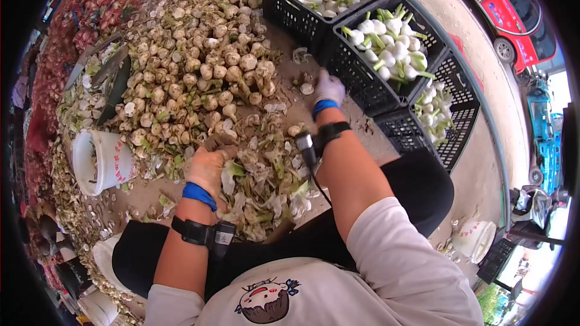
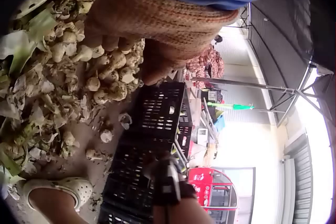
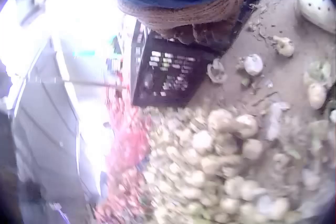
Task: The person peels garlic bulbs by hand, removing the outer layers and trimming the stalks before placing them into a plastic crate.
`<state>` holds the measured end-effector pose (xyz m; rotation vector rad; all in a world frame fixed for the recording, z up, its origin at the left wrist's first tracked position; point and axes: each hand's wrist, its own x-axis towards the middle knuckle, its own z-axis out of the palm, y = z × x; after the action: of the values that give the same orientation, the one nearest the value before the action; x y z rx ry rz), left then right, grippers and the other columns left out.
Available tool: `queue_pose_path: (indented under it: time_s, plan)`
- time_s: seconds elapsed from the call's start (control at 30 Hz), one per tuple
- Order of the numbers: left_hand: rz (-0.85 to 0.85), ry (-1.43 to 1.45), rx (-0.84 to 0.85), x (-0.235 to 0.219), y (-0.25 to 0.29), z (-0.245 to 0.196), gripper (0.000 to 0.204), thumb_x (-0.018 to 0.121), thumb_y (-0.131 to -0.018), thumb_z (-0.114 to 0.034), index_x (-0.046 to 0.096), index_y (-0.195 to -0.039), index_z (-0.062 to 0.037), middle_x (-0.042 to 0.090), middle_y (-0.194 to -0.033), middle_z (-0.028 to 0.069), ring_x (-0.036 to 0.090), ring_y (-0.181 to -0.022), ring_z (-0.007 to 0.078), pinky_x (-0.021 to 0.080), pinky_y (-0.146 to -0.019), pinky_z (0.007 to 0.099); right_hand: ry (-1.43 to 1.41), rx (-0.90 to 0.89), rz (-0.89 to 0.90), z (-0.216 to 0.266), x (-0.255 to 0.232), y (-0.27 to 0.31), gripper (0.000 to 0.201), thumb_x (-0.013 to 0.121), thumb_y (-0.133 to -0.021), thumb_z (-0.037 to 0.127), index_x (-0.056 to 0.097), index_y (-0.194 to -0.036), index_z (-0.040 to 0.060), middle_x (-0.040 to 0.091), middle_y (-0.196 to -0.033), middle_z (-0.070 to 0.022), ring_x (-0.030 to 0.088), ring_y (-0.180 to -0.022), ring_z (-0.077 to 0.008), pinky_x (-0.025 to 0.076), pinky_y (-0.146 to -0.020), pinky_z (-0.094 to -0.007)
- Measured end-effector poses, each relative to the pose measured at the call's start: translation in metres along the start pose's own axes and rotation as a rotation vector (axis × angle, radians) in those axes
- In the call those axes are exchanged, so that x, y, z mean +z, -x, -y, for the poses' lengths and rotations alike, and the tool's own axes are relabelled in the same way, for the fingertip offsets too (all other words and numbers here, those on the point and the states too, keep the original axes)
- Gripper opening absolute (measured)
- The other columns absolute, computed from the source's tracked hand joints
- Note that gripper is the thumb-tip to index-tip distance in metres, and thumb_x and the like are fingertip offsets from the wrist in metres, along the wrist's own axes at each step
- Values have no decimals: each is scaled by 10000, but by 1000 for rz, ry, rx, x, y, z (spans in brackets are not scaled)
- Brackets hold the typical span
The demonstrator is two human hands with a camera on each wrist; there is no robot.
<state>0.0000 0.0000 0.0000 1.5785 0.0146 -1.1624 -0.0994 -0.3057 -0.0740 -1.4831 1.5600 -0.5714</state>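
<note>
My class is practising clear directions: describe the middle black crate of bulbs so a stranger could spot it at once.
In the head view, find the big heap of soiled bulbs, then look right to the row of black crates. The middle crate holds green-stemmed white bulbs. Unlike its neighbours, it has a crate on either side and the right hand beside its wall.

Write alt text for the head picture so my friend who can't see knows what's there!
A gloved left hand is at the edge of a big heap of brownish garlic, and a gloved right hand is beside a black crate of white garlic. Loose garlic skins lie near the left hand.
</note>
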Motion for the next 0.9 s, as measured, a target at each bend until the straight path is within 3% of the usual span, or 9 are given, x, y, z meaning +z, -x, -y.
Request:
queue_pose_path:
  time_s: [0.1, 0.17, 0.37, 0.5, 0.6, 0.67, 0.77, 0.83, 0.9]
  plan:
    - [-59, -165, 129, 18, -24, -19, 387, 612, -773, -55, 541, -1149, -114, 547, -1078, 12, 520, -965, 137, 417, -812, 288, 150, -313, -499, 71, -18, -57, 283, 604, -733, 281, 633, -966, 124, 608, -992, -179, 592, -837, -349, 471, -772, -409]
    - [-96, 62, 26, 16, -28, -15, 371, 587, -773, -63, 538, -1139, -93, 547, -1060, 12, 524, -940, 136, 410, -794, 277, 333, -462, -519, 101, -38, -75, 293, 590, -734, 251, 630, -1009, 158, 597, -1021, -186, 593, -896, -311, 469, -796, -401]
    - [81, -20, 51, 20, -88, 13, 487, 440, -787, -8, 399, -1271, 21, 532, -1171, 139, 552, -951, 229, 436, -838, 283, 1125, -550, -28, 105, -61, -153, 331, 646, -724, 322, 628, -1039, 222, 573, -1104, -119, 553, -1028, -292, 452, -852, -373]
    - [-6, -521, 91, 50, -124, -20, 550, 575, -778, -84, 391, -1297, -77, 482, -1233, 184, 521, -1061, 310, 423, -921, 340, 422, -923, -148, 104, -38, -143, 162, 657, -749, 199, 660, -889, 117, 583, -872, -130, 596, -835, -284, 485, -721, -372]
    - [-167, -1061, 214, 84, -156, -49, 546, 613, -767, -115, 420, -1277, -136, 473, -1234, 194, 520, -1067, 329, 442, -914, 369, 202, -1193, 208, 129, -12, -68, 133, 660, -756, 179, 650, -820, 63, 583, -828, -131, 575, -743, -277, 469, -692, -348]
    - [-201, -1252, 308, 92, -191, -57, 528, 616, -764, -124, 440, -1261, -157, 469, -1237, 189, 521, -1065, 337, 453, -905, 380, 408, -1000, 543, 104, 18, -52, 350, 569, -814, 382, 652, -892, 52, 589, -919, -162, 563, -849, -330, 452, -790, -357]
    - [-106, -1389, 309, 87, -240, -50, 451, 627, -748, -135, 514, -1185, -124, 501, -1191, 174, 547, -1031, 306, 471, -867, 372, 967, -678, 665, 66, 56, -32, 650, 625, -734, 412, 416, -1280, 127, 380, -1313, -185, 465, -1113, -374, 409, -939, -393]
    - [-223, -1136, 432, 73, -234, -65, 361, 605, -754, -119, 575, -1115, -120, 557, -1106, 182, 583, -966, 293, 488, -815, 367, 752, -739, 621, 50, 63, -21, 658, 667, -697, 318, 411, -1275, 134, 392, -1293, -199, 464, -1104, -393, 413, -934, -406]
    - [-9, -548, 228, 49, -240, -63, 329, 613, -774, -125, 587, -1099, -79, 631, -902, 178, 619, -770, 275, 512, -684, 365, 598, -817, 601, 38, 70, -8, 662, 685, -669, 275, 423, -1259, 128, 405, -1279, -198, 463, -1106, -388, 417, -926, -412]
